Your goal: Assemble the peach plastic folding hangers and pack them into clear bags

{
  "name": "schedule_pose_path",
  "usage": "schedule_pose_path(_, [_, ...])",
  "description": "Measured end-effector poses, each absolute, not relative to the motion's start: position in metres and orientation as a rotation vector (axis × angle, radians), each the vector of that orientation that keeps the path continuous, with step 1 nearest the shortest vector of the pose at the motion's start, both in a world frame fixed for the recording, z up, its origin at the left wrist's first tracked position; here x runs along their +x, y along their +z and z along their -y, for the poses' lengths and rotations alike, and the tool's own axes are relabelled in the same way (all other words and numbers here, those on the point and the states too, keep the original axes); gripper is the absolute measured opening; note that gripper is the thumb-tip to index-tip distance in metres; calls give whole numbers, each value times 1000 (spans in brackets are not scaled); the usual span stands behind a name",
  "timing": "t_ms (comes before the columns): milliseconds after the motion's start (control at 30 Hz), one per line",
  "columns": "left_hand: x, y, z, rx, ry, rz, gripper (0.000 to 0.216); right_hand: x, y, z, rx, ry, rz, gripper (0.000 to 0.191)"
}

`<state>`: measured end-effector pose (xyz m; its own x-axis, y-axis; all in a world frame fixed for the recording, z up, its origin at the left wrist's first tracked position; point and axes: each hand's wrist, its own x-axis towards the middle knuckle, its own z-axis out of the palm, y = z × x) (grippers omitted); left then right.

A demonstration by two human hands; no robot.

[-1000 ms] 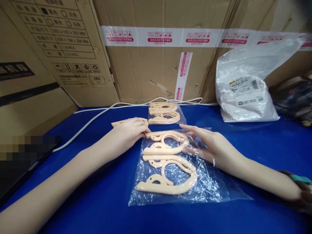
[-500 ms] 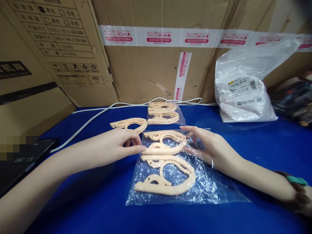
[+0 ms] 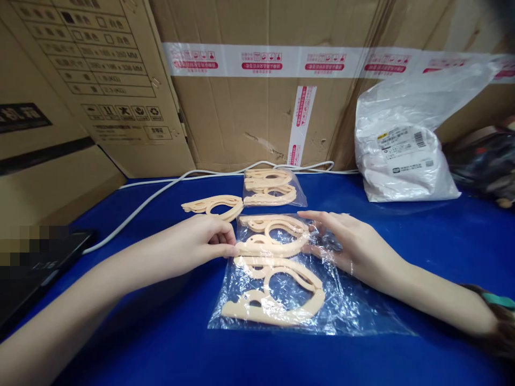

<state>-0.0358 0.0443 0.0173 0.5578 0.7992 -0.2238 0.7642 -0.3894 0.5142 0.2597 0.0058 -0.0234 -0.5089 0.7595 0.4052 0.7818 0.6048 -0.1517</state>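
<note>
A clear plastic bag [image 3: 346, 313] lies flat in front of me with beige folded hangers inside. The upper folding hanger [image 3: 281, 249] sits just above the lower folding hanger [image 3: 273, 317]. My left hand [image 3: 213, 236] pinches at the bag's left edge, by the straight end of the upper hanger; the exact grip is partly hidden. Across from it, my right hand [image 3: 346, 238] spans the curved end of the upper hanger through the film, thumb below and index finger above. Behind my left hand lies a loose folded hanger [image 3: 213, 202], partly covered by that hand.
Another clear bag with folded hangers [image 3: 269, 194] lies farther back. A white cable [image 3: 156, 193] runs along the blue tabletop [image 3: 169, 332]. A phone [image 3: 44, 268] lies at left, a white parcel bag [image 3: 406, 155] stands at right. Cardboard boxes [image 3: 241, 112] wall the back and left.
The hangers in the front bag have shifted very slightly, and the bag's near edge lies a little differently. Both hands stay nearly in place.
</note>
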Motion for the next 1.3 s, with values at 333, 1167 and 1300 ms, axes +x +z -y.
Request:
schedule_pose_path(333, [-42,22,-47,2363,112,-1368,44,262,-21,-3,-1182,-239,2450,43])
schedule_pose_path(1167, [-72,26,-69,2687,425,-1720,66,290,1,-2,-1287,-510,2270,33])
schedule_pose_path(1300, [-43,33,-42,2827,645,-1460,59,278,10,9,-1165,-310,2224,33])
